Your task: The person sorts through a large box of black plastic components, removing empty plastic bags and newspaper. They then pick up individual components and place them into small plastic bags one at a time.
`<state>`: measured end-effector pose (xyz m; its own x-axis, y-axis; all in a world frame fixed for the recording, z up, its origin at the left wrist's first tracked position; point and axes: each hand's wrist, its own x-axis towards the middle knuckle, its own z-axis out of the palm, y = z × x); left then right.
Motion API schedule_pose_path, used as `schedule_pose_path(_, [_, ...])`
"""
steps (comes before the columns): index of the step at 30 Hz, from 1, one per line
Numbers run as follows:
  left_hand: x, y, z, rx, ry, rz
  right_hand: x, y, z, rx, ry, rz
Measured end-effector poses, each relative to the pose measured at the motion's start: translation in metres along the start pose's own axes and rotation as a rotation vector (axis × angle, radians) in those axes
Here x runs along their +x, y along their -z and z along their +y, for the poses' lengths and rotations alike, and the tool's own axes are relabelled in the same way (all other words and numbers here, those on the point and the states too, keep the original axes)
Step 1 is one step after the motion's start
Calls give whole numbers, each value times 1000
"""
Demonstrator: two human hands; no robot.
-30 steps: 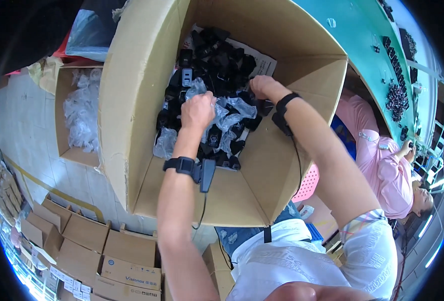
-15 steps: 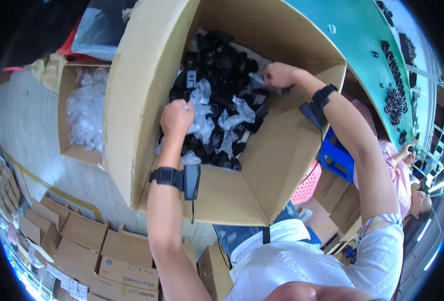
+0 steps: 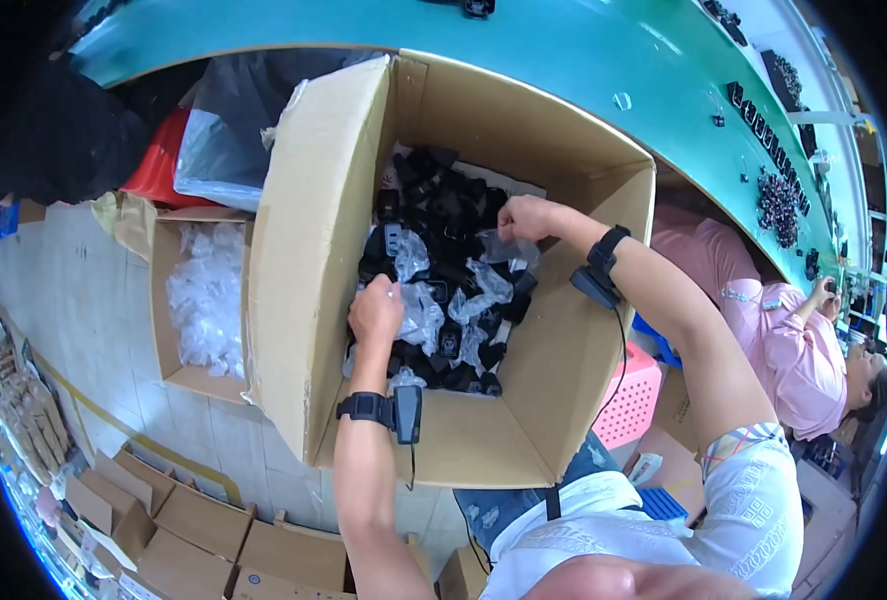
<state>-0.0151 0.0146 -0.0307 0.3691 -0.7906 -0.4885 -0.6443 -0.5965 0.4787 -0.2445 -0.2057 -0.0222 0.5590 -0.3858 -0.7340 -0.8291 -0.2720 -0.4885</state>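
Note:
A deep cardboard box [image 3: 313, 260] in front of me holds a heap of small black plastic parts [image 3: 443, 205] with crumpled clear plastic bags [image 3: 488, 287] among them. Inside, at the left of the heap, my left hand [image 3: 375, 308] is closed, its fingertips against a clear bag [image 3: 421, 318]; what it grips is hidden. My right hand [image 3: 529, 217], at the far right of the heap, pinches a translucent plastic bag [image 3: 508, 248]. Whether that bag contains a part cannot be made out.
A smaller carton [image 3: 173, 350] of clear bags stands to the left. Behind runs a green table [image 3: 553, 85] with rows of black parts [image 3: 763, 130]. A pink-clad person [image 3: 793, 340] sits at right, near a pink perforated stool [image 3: 631, 400]. Flattened cartons [image 3: 293, 555] lie at lower left.
The view has shifted, so the box appears lower and more of the table shows. My right hand has lifted slightly from the heap with the bag; my left hand stays at the left side.

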Motion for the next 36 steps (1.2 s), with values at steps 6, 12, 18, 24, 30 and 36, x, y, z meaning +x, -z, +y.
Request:
schedule_pose_path(6, [4, 1, 20, -22, -36, 4, 11, 4, 7, -9, -5, 88])
schedule_pose_path(12, [1, -7, 30, -238, -167, -6, 21, -13, -2, -227, -70, 182])
schedule_pose_path(18, [1, -8, 37, -282, -207, 23, 2, -45, -56, 114, 97, 47])
schedule_pose_path(24, [9, -10, 28, -592, -348, -47, -6, -63, -69, -9, 455, 71])
schedule_pose_path(30, [8, -4, 41, -437, -245, -150, -29, -70, -89, -327, 261, 164])
schedule_pose_path(36, [14, 9, 31, -670, -127, 28, -18, -47, -81, 38, 446, 231])
